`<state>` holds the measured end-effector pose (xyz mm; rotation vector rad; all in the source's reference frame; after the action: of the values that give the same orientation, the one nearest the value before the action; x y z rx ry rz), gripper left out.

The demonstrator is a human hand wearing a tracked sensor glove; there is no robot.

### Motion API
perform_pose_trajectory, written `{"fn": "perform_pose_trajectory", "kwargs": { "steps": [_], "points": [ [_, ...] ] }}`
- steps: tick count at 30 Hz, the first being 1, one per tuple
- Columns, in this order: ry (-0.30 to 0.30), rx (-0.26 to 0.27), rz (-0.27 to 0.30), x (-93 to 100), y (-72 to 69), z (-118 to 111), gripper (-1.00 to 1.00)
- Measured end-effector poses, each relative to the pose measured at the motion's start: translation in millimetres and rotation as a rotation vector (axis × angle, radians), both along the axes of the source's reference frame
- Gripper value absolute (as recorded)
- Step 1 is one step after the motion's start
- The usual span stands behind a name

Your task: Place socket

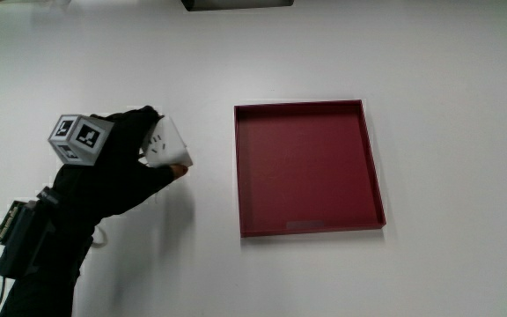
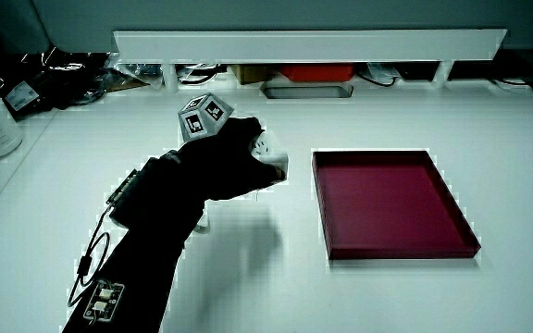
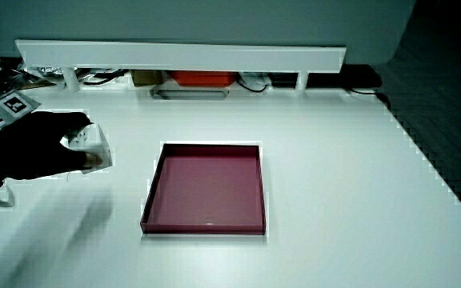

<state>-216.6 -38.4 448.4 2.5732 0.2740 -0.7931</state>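
Observation:
A white socket (image 1: 166,145) is held in the gloved hand (image 1: 121,150), whose fingers are curled around it. The hand hovers above the white table beside a dark red square tray (image 1: 372,167), which has nothing in it. In both side views the socket (image 2: 269,152) (image 3: 91,145) is lifted off the table, with its shadow below. The tray (image 2: 461,227) (image 3: 152,188) lies flat, apart from the hand. A patterned cube (image 1: 79,137) sits on the back of the hand.
A low white partition (image 2: 309,43) runs along the table edge farthest from the person, with cables and boxes under it. A small white object (image 3: 5,196) lies on the table under the forearm. A dark device (image 1: 25,231) is strapped to the forearm.

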Motion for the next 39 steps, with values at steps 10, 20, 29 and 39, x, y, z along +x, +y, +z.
{"fn": "perform_pose_trajectory", "kwargs": {
  "steps": [10, 20, 29, 39],
  "points": [
    [-0.099, -0.143, -0.093, -39.1, 5.9, 36.0, 0.00],
    [-0.143, -0.201, -0.151, -54.8, 7.8, 66.1, 0.00],
    [-0.136, -0.210, -0.167, -57.3, 8.8, 69.5, -0.04],
    [-0.116, -0.213, -0.166, -58.1, 10.8, 67.5, -0.44]
  ]
}}
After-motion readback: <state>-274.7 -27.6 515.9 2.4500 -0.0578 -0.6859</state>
